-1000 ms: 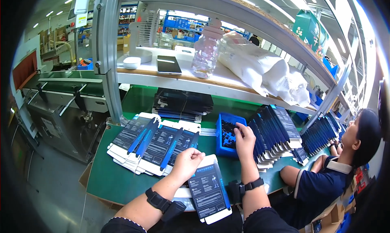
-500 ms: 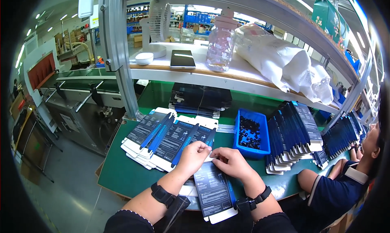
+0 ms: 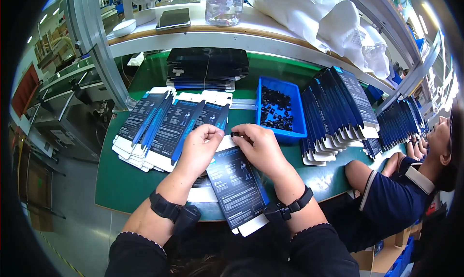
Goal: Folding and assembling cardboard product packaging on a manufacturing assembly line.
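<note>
A flattened dark blue and black carton (image 3: 234, 187) with white flaps lies tilted between my forearms, its upper flap between my two hands. My left hand (image 3: 202, 145) is closed in a pinch at the left corner of that white flap. Finger and thumb of my right hand (image 3: 259, 146) pinch a small black plastic piece (image 3: 235, 134) at the flap's right side. More such black pieces (image 3: 276, 103) fill part of a blue bin (image 3: 288, 136) beyond my right hand. Flat cartons (image 3: 169, 122) lie fanned out beyond my left hand.
A tied stack of dark flat cartons (image 3: 208, 66) stands at the back under a white shelf (image 3: 183, 35). Rows of cartons (image 3: 333, 108) lean right of the bin. A co-worker (image 3: 401, 204) sits at the right. Metal posts (image 3: 92, 45) frame the green table (image 3: 116, 180).
The view has tilted downward, so bench items sit higher in the picture. My hands have parted slightly at the carton's flap, and the black piece now shows in my right fingers.
</note>
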The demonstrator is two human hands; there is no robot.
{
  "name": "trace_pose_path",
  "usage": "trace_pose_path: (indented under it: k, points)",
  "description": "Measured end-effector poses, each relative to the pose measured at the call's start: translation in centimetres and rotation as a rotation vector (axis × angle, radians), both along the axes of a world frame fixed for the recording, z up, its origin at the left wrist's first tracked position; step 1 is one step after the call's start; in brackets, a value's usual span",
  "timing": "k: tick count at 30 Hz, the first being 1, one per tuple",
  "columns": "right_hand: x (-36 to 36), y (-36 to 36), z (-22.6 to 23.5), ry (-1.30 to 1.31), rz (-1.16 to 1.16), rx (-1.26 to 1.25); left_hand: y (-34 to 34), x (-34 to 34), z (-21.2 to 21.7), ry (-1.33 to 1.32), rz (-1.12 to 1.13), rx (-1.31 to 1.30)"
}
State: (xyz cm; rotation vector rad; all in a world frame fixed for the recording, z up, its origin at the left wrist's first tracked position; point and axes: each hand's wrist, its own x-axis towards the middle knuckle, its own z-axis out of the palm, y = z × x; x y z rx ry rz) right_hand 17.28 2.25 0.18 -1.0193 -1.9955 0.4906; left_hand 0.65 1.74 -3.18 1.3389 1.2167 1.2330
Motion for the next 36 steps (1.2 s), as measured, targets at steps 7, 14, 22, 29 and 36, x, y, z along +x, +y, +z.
trace_pose_path:
  k: [7,14,22,29,36]
  points:
    - [0.4,0.0,-0.4,-0.165,-0.073,0.089,-0.8,0.2,0.7,-0.114,-0.050,0.023]
    - [-0.1,-0.5,0.1,0.015,-0.065,-0.075,-0.8,0.5,-0.1,-0.120,-0.037,0.084]
    - [0.2,0.1,-0.6,-0.109,-0.087,-0.196,-0.9,0.6,0.7,-0.080,-0.057,0.016]
    - [0.3,0.4,-1.0,-0.045,-0.067,-0.234,-1.2,0.5,0.9,0.000,-0.054,0.039]
    - [0.2,0.3,-0.6,0.037,-0.041,-0.307,-1.3,0.4,0.8,0.006,-0.083,0.056]
